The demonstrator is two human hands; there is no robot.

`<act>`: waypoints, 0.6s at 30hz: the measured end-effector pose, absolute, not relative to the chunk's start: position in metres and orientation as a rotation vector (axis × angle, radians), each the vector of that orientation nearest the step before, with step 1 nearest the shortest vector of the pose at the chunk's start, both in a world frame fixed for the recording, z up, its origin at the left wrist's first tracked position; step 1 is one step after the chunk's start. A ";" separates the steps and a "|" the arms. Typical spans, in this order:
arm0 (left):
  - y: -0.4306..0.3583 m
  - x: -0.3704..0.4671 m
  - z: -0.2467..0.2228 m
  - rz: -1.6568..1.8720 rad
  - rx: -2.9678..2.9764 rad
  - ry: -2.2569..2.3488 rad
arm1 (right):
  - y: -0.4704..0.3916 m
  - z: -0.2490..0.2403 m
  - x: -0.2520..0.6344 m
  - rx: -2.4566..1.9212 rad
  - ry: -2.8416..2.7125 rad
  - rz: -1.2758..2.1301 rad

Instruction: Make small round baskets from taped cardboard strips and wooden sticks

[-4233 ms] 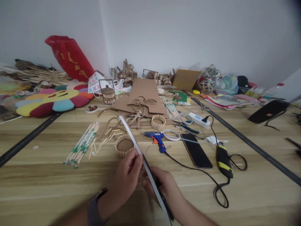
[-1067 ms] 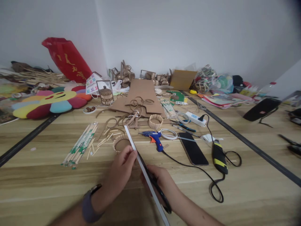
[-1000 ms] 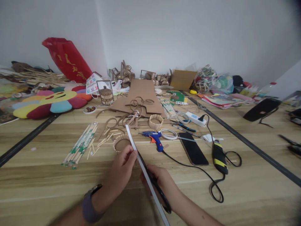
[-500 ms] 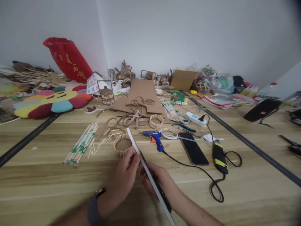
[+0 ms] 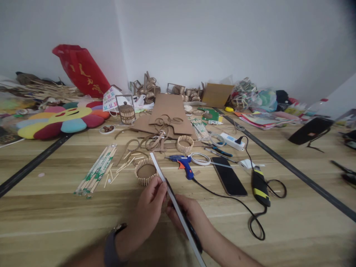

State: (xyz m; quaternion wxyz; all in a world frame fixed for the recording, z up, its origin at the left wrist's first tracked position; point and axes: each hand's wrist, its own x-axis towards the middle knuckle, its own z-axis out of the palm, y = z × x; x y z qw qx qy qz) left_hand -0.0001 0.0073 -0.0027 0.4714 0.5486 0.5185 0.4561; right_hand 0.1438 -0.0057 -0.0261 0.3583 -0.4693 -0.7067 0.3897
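The left hand point(image 5: 149, 204) pinches a pale strip point(image 5: 158, 168) between thumb and forefinger, covering a short stretch of it; the other fingers fold underneath and are mostly hidden. The right hand point(image 5: 191, 213) is closed around a black-handled tool point(image 5: 194, 230), which lies along the underside of the strip. Most of that tool is masked by strip and palm, so its kind and the state of its working end cannot be told.

The strip slants above the middle of the table point(image 5: 52, 218), its far end bare and its near end cut off by the bottom of the view. The near edge of the table is out of sight as well, and both forearms are cropped.

Just beyond the left hand stands a ring of short sticks point(image 5: 144, 181), its right side partly hidden by the hand and the strip. A second stick ring point(image 5: 185, 148) sits farther toward the far edge. To the right of the strip lies a blue glue gun point(image 5: 182, 162); past it, toward the right edge, is a dark phone point(image 5: 230, 178) with a thin white band across its far end. Bagged sticks point(image 5: 96, 171) lie toward the left edge.

Brown curled strips point(image 5: 155, 139) overlap too much to separate. Along the far edge, piled stick pieces point(image 5: 148, 89) blur together, and a dark object point(image 5: 349, 178) at the right is cut off by the border.
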 end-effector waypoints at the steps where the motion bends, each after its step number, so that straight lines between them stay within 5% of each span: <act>1: 0.007 0.000 -0.002 1.117 1.340 1.271 | -0.006 -0.026 0.144 -1.211 -1.820 1.007; 18: 0.005 0.004 -0.001 1.102 1.330 1.196 | -0.007 -0.008 0.142 -1.213 -1.800 1.023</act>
